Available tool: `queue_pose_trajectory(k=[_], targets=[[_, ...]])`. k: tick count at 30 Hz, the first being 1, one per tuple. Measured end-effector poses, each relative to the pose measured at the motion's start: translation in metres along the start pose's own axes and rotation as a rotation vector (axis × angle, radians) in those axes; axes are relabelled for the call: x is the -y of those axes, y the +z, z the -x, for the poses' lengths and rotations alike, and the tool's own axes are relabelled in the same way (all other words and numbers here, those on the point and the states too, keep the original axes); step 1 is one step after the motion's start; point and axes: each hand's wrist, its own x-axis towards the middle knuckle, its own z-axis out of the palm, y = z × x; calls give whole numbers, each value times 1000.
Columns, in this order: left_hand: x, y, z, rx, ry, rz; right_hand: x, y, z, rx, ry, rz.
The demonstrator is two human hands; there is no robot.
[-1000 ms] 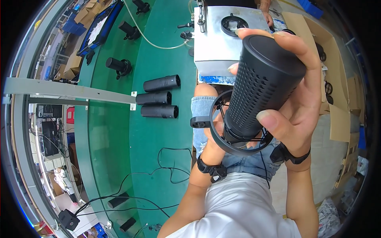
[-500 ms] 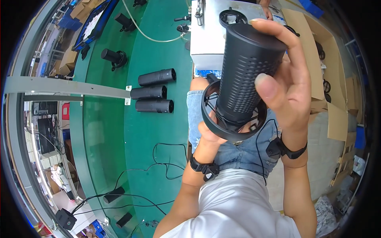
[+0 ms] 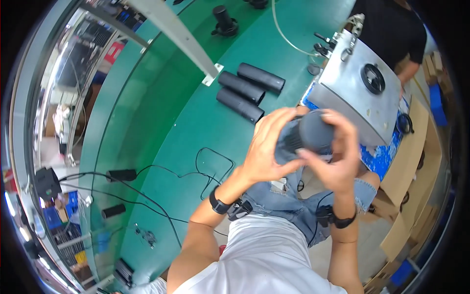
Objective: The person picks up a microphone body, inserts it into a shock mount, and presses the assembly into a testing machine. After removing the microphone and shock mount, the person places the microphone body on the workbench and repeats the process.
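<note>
Between my two hands, above my lap, is a black perforated cylinder [image 3: 317, 131], its closed round end facing up. Motion blurs it. My left hand [image 3: 267, 149] curves round its left side near the lower part, thumb in front. On the opposite side, my right hand [image 3: 338, 159] grips it with the thumb in front and fingers over the top end. The black ring base around its lower part, plain earlier, is mostly hidden by the hands and blur. Three similar black cylinders [image 3: 241, 88] lie side by side on the green table [image 3: 171, 142].
A metal box [image 3: 338, 100] stands right of the cylinders, with a black ring part [image 3: 373, 79] on top. An open cardboard box [image 3: 416, 171] is at the right. A person [image 3: 391, 34] stands beyond. A grey post [image 3: 171, 29] meets the table; black cables [image 3: 161, 210] cross it.
The view has swung round and the cylinder is lower, its closed end now turned toward the camera. My left hand has come from beneath the ring base to the cylinder's left side.
</note>
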Motion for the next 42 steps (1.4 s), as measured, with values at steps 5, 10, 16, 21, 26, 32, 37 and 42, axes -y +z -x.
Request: queue_pose_trajectory(k=[5,10,16,21,26,32,37,42], targets=[[62,-77,11,-308,-288,-312,-19,26,-14,178,-20,326],[195,-225,22,-887,-539,-575,-70,-8,31,37,410,55],[273,-253,62,-1113,-821,-525,-109,-28,76,78,611,44],[264,-267,49,-966,-745,-325,-127,-49,100,55,709,0],[217,-345,104,-1109,-903,-994,-151,-92,137,-153,857,-63],[164,-380,201,-698,-1166,-1819,-156,-111,147,-186,801,50],[142,-415,310,-493,-1120,-1542,-149,-81,139,-131,746,-74],[100,-368,181,-444,-950,-1539,-132,-84,132,-178,686,-117]])
